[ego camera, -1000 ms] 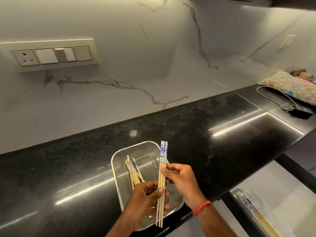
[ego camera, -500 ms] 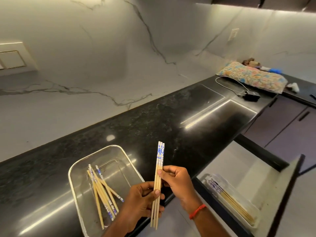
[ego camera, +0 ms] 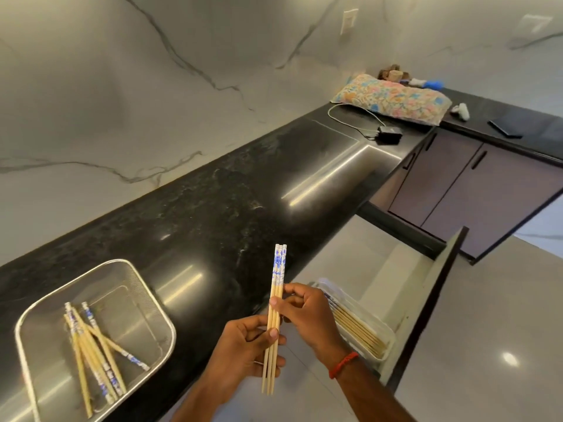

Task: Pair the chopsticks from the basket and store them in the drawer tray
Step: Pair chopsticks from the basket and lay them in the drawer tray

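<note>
The basket (ego camera: 146,303) now lies farther left, the drawer tray (ego camera: 385,327) more exposed at right; left hand (ego camera: 243,351) and right hand (ego camera: 307,315) both pinch the upright chopsticks (ego camera: 275,303) between them.

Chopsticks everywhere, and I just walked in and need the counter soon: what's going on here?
A person is sorting chopsticks into pairs. Both hands, the left hand and the right hand, hold a small upright bundle of chopsticks in front of the counter. More loose chopsticks lie in the metal basket on the counter. The drawer is open, and its tray already holds some chopsticks.
</note>
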Demonstrator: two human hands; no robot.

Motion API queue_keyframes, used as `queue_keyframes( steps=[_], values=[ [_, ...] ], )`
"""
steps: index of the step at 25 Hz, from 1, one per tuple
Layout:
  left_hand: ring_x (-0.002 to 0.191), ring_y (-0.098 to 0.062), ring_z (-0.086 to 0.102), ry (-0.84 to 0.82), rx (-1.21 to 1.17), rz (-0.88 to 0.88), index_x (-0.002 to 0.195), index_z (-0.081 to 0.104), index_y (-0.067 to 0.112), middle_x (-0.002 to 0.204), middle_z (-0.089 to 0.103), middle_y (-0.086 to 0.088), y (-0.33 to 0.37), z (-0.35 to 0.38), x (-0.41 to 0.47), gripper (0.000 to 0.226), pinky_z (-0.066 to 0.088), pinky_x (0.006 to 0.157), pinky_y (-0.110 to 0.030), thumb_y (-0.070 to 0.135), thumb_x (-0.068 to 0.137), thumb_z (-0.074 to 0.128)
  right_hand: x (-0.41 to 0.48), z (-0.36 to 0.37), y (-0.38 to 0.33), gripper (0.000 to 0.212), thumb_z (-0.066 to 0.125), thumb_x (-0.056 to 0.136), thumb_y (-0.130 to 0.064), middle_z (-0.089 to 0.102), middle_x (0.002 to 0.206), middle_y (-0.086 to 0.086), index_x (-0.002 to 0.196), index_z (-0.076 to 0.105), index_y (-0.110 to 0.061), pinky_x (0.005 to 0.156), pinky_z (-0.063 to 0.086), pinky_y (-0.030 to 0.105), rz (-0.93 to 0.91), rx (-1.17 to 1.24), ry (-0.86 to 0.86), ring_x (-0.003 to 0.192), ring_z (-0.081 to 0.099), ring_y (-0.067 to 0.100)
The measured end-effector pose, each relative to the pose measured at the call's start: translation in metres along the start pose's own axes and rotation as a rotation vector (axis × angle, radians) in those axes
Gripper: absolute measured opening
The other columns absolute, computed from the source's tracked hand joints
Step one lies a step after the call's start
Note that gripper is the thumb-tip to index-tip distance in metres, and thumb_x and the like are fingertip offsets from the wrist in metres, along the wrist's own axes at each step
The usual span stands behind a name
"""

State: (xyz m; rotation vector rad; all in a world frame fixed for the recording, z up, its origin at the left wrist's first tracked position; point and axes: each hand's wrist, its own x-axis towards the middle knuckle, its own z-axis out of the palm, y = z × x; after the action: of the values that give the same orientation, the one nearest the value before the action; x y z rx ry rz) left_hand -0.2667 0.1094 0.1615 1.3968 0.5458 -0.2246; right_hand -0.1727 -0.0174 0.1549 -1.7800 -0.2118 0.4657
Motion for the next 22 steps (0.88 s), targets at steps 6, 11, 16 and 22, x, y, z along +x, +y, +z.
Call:
queue_keyframes(
  steps=[6, 11, 16, 22],
  values=[
    [0.073, -0.040, 0.075, 0.022, 0.044, -0.068, 0.103, 0.073, 0.002, 0.091, 0.078, -0.017, -0.015, 0.053, 0.017, 0.015, 0.064, 0.067, -0.049, 0.011, 0.093, 0.067, -0.008, -0.050, 0.026, 0.026, 0.076, 0.085, -0.018, 0.078, 0.089, 0.006, 0.110, 0.070, -0.018, 0.076, 0.062, 0.029, 0.070, 0.145, -0.063, 0.081, 0.076, 0.017],
    [0.077, -0.037, 0.077, 0.051, 0.078, -0.140, 0.097, 0.075, 0.002, 0.087, 0.079, -0.015, -0.025, 0.084, 0.029, 0.013, 0.064, 0.073, -0.051, 0.012, 0.091, 0.069, -0.008, -0.073, 0.044, 0.025, 0.074, 0.086, -0.015, 0.078, 0.089, 0.005, 0.110, 0.070, -0.016, 0.079, 0.063, 0.036, 0.121, 0.193, -0.037, 0.081, 0.076, 0.017],
    [0.079, -0.032, 0.078, 0.037, 0.115, -0.133, 0.096, 0.075, 0.006, 0.089, 0.080, -0.013, -0.032, 0.108, 0.038, 0.010, 0.065, 0.069, -0.045, 0.009, 0.090, 0.068, 0.001, -0.100, 0.051, 0.019, 0.072, 0.088, -0.012, 0.079, 0.091, 0.004, 0.097, 0.070, -0.028, 0.078, 0.063, 0.033, 0.155, 0.251, -0.074, 0.083, 0.076, 0.018],
    [0.079, -0.027, 0.078, 0.092, 0.107, -0.114, 0.096, 0.075, 0.007, 0.092, 0.079, -0.015, -0.034, 0.126, 0.053, 0.010, 0.065, 0.069, -0.040, 0.010, 0.091, 0.067, 0.017, -0.117, 0.061, 0.029, 0.067, 0.090, -0.004, 0.078, 0.096, 0.005, 0.117, 0.065, -0.013, 0.075, 0.063, 0.033, 0.195, 0.269, -0.131, 0.085, 0.076, 0.020]
  ],
)
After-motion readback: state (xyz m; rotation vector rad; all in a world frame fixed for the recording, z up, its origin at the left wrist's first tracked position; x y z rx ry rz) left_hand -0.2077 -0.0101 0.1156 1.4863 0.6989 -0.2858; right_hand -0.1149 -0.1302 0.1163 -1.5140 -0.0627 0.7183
